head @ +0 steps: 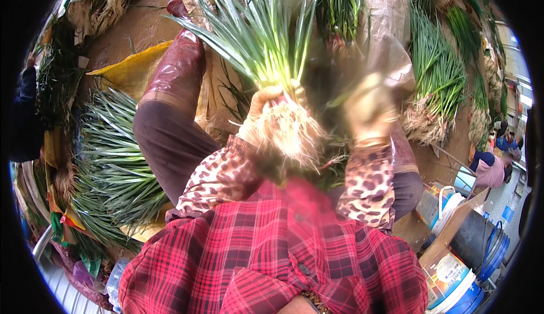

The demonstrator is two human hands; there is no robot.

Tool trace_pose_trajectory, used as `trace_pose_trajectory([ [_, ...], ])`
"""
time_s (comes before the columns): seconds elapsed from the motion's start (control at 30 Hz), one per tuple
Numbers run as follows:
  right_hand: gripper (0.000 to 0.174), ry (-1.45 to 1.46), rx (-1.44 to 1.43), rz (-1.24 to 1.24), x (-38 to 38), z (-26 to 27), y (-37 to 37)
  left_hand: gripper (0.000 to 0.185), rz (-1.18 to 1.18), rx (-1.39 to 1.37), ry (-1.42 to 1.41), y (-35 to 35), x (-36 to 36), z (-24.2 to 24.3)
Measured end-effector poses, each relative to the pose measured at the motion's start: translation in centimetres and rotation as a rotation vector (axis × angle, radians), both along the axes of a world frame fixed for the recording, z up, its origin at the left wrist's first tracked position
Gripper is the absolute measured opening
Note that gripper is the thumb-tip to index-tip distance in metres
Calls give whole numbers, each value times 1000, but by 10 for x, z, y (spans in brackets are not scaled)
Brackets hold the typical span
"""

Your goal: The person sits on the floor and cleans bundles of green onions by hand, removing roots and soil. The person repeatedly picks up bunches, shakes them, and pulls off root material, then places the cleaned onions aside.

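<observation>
My left hand (264, 112), in a pale glove, grips a bunch of green onions (272, 55) just above its roots. The leaves fan out away from me, and the tangled pale roots hang toward my lap. My right hand (371, 106), also gloved, is raised to the right of the bunch, apart from it and badly blurred; whether it holds anything does not show. Dark leaf scraps and a small loose stalk (333, 161) lie between my legs, below the hands. Beyond the hands, another bundle of green onions (340, 12) lies near a woven sack (382, 25).
A large heap of green onions (123, 157) lies left of my knee, by a yellow sheet (136, 61). More bundles (437, 76) lie at the right. Several plastic buckets (452, 280) stand at the lower right. Other people (491, 169) are at the far right, and a dark sleeve (27, 114) shows at far left.
</observation>
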State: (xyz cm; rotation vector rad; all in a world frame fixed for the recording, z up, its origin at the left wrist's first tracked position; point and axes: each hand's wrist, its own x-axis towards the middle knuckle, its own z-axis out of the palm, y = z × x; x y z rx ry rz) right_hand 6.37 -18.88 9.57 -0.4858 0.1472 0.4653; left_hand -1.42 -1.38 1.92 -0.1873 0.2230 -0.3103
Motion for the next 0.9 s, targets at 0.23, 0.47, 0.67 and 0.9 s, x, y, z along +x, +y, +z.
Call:
trace_pose_trajectory([
  [0.23,36,-56,-1377,658,16,-44,-10,36,63,65,-59,0,-1,-11],
  [0.47,9,-113,-1301,263,19,-36,56,41,-18,-12,122,-7,-4,-13],
  [0.67,17,-693,-1675,-423,89,0,-125,48,-53,172,98,-8,-1,-10],
  [0.9,45,-35,-2691,-12,174,37,-305,71,-86,20,150,-10,-5,-18],
])
